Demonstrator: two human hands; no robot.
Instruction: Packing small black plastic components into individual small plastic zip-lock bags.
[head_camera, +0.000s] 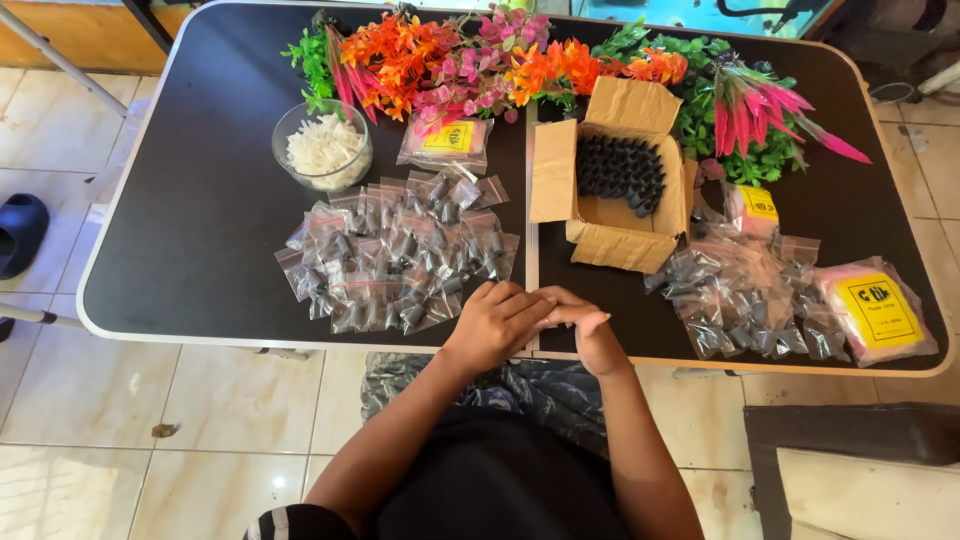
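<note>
Head view, looking down on a black folding table (200, 250) with a pale rim. Left hand (495, 325) and right hand (585, 325) rest together at the near table edge, left fingers laid over the right fingers; both hands lie loosely flat and hold nothing that can be seen. Just beyond the left hand: a heap of small clear zip bags (400, 255), each with dark pieces inside, nearly touching the fingertips. Beyond the right hand: an open cardboard box (615, 180) packed with rows of small black cups. Second heap of filled bags (745, 290) lies to the right, a pink packet with a yellow label (875, 310) beside it. Glass bowl of white pieces (323, 145) at far left. Artificial flowers (480, 55), orange, pink and green, line the far edge.
</note>
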